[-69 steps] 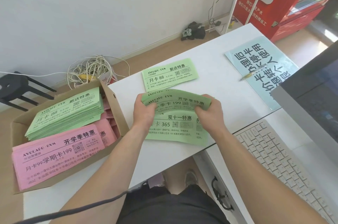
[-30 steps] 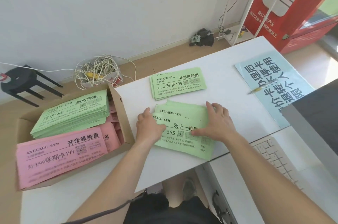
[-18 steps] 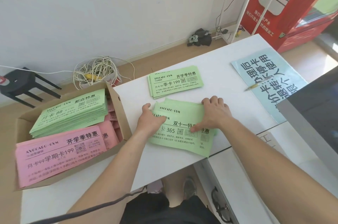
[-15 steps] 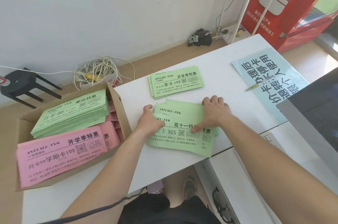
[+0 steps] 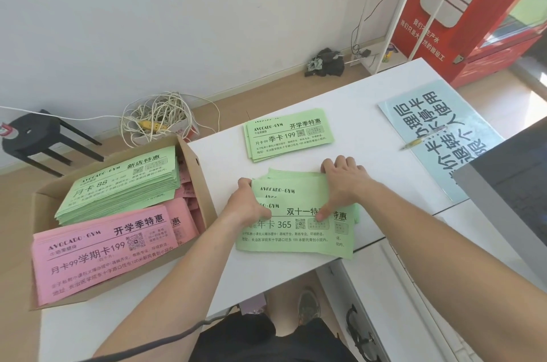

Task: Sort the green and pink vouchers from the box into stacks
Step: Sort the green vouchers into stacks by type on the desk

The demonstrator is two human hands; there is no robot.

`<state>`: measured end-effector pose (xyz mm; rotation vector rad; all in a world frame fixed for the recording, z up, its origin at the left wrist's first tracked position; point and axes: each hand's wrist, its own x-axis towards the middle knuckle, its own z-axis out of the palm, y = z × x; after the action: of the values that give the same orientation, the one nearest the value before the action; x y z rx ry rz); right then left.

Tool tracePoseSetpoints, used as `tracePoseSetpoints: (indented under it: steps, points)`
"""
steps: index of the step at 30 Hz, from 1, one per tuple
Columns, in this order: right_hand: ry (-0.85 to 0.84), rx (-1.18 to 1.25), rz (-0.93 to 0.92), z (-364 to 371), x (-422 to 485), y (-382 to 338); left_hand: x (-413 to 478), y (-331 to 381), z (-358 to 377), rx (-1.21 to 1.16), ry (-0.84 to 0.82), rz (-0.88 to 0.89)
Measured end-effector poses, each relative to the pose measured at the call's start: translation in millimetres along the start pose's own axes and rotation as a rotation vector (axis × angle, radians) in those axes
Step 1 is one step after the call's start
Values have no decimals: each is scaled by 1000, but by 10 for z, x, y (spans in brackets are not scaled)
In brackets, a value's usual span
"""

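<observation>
The box (image 5: 204, 184) sits on the desk's (image 5: 281, 278) left end, holding a far pile (image 5: 118, 184) and a near pile (image 5: 100, 249). Just right of the box lies a loose stack (image 5: 296, 240) under the left hand (image 5: 248, 207) and right hand (image 5: 343, 184). Right of the box and farther back lies a neat stack (image 5: 288, 136). Far to the box's right lies a sheet (image 5: 438, 160) carrying a pen (image 5: 423, 138).

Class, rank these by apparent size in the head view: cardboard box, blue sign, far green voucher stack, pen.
1. cardboard box
2. blue sign, partly hidden by the monitor, so first place is unsure
3. far green voucher stack
4. pen
</observation>
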<state>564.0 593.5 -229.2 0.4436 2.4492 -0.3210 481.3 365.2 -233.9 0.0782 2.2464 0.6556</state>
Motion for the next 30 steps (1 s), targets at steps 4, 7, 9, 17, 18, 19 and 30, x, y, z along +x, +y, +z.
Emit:
tracePoseSetpoints:
  steps: [4,7,9,17,18,19,30]
  points:
    - [6,-83,-79,-94,53,-82,-53,-70,8,20,9,-27]
    - [21,-108,-100,-109,63,-109,-126,-107,36,90,57,25]
    - [68,-124,-112,-61,13,-110,-194,-108,51,207,158,112]
    - [139,-16,-230,109,-167,-284,-401,-170,204,721,28,458]
    - [125,13,-220,106,-112,-312,-389,-211,257,772,23,466]
    - [112,32,-211,106,-59,-339,-372,-242,302,809,35,477]
    - [111,2,-234,56,106,-347,-123,-203,297,694,199,535]
